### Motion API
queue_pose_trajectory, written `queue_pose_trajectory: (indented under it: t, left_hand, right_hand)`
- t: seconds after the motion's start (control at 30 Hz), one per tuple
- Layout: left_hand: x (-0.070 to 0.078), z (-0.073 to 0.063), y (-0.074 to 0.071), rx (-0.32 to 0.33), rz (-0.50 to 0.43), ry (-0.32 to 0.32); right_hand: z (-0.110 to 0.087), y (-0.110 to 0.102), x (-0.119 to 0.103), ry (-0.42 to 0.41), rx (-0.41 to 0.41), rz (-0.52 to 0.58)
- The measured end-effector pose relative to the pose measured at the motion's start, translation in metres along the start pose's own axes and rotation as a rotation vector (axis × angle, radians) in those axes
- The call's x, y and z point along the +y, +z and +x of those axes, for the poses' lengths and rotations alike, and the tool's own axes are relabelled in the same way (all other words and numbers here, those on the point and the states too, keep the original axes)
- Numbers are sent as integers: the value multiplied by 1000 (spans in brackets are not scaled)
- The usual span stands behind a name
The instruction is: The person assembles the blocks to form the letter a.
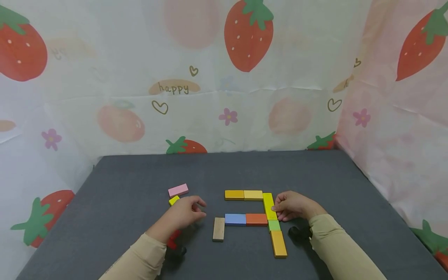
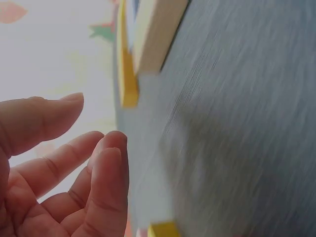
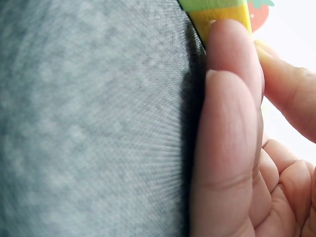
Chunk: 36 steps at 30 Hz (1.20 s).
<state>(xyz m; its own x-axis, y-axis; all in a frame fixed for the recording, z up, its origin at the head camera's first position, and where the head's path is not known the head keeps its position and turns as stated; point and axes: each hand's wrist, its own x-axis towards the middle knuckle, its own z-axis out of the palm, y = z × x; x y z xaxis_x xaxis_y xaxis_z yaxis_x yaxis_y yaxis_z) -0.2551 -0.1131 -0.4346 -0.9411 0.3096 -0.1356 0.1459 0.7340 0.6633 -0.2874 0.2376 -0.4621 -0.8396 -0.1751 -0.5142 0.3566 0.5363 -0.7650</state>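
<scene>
My right hand (image 1: 294,205) pinches the edge of a bright yellow block (image 1: 268,206), thumb over its top and fingertips along its outer side. That block stands in line with a short green block (image 1: 274,225) and a golden block (image 1: 279,244). From this line an orange-red block (image 1: 256,219) and a blue block (image 1: 235,219) run left to a natural wood block (image 1: 218,229). My left hand (image 1: 185,212) hovers left of them, fingers loosely bent, thumb apart, holding nothing. In the left wrist view, bare fingers (image 2: 106,192) show above the cloth.
A golden block (image 1: 234,195) and a pale yellow one (image 1: 253,195) form the far row. Beside my left hand lie a pink block (image 1: 178,189), a partly covered yellow block (image 1: 173,200) and red pieces (image 1: 173,239). Strawberry-print cloth (image 1: 210,116) hangs behind the dark grey tabletop (image 1: 140,175).
</scene>
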Motion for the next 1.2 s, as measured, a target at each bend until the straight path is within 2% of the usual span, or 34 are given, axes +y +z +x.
queue_pose_trajectory:
  t: [0.17,0.3,0.4,0.5,0.73,0.9,1.2]
  left_hand:
    - [-12,0,-18,116,4,-4]
    - [-22,0,-31,141,19,-69]
    - [-30,1,-39,138,22,-112]
    - [-39,2,-45,140,36,-127]
    - [-56,7,-51,138,64,-200]
    - [-61,9,-54,118,79,-242]
    - [-64,14,-50,54,132,-255]
  right_hand:
    - [-2,-1,0,-13,-19,2]
    - [-3,-1,1,-17,-20,5]
    - [-3,0,0,-10,-5,9]
    - [-3,1,0,-3,10,12]
    - [-3,0,-1,-3,-7,14]
    - [-4,0,-2,2,-6,11]
    - [-2,1,-2,22,20,4]
